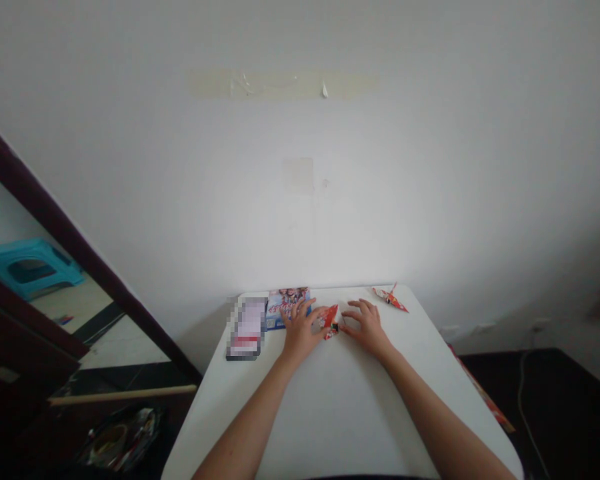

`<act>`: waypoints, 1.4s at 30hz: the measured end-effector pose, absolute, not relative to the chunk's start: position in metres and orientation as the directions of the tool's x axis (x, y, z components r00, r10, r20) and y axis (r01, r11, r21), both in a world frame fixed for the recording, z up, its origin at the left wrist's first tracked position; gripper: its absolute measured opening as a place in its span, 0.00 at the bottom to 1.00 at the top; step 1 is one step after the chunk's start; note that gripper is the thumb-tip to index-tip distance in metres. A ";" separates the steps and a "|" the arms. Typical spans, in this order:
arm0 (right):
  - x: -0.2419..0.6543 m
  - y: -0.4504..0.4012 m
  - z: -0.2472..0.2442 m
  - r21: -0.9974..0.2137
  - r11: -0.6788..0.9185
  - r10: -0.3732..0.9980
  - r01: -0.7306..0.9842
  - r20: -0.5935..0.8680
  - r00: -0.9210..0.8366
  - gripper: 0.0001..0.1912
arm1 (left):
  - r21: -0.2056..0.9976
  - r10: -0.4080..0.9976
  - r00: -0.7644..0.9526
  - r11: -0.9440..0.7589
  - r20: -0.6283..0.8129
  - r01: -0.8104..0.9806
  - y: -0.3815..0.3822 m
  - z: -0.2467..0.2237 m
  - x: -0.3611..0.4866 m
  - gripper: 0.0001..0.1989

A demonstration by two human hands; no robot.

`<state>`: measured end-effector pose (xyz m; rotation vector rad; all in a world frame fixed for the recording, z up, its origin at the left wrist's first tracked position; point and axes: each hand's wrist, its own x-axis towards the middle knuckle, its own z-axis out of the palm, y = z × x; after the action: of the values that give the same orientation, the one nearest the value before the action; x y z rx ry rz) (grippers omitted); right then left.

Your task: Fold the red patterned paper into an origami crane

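Observation:
A small folded piece of red patterned paper (pixel 331 320) is between my two hands, over the white table (pixel 330 413). My left hand (pixel 300 331) has its thumb and a finger closed on the paper's left side, with the other fingers spread over a colourful printed sheet (pixel 279 308). On the paper's right, my right hand (pixel 367 327) has its fingers bent and apart, the tips close to the paper's edge. Whether they touch it is hard to see. A second folded red paper piece (pixel 391 298) with pointed ends lies near the table's back right corner.
A blurred-out phone (pixel 247 328) lies at the table's back left. The wall (pixel 300 233) rises right behind the table. To the left are a dark-framed mirror (pixel 80 233) reflecting a blue stool, and a bag of items (pixel 123 437) low down.

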<state>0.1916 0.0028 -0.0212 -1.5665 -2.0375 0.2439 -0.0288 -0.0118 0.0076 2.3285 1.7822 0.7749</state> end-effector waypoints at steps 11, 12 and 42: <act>0.192 0.010 -0.029 -0.550 0.503 0.814 0.666 0.561 -0.151 0.08 | 0.385 0.887 0.193 -0.367 0.420 0.847 -0.009 0.001 -0.030 0.28; 0.193 0.010 -0.028 -0.542 0.522 0.797 0.659 0.584 -0.152 0.07 | 0.394 0.888 0.183 -0.361 0.421 0.845 -0.009 0.000 -0.030 0.29; 0.206 0.011 -0.025 -0.527 0.449 0.890 0.722 0.333 -0.311 0.09 | 0.385 0.937 0.240 -0.325 0.253 0.864 -0.010 0.003 -0.028 0.04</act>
<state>0.2060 0.0114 -0.0251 -1.3434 -2.1177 0.3754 -0.0283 -0.0098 0.0026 2.3379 1.7174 0.6641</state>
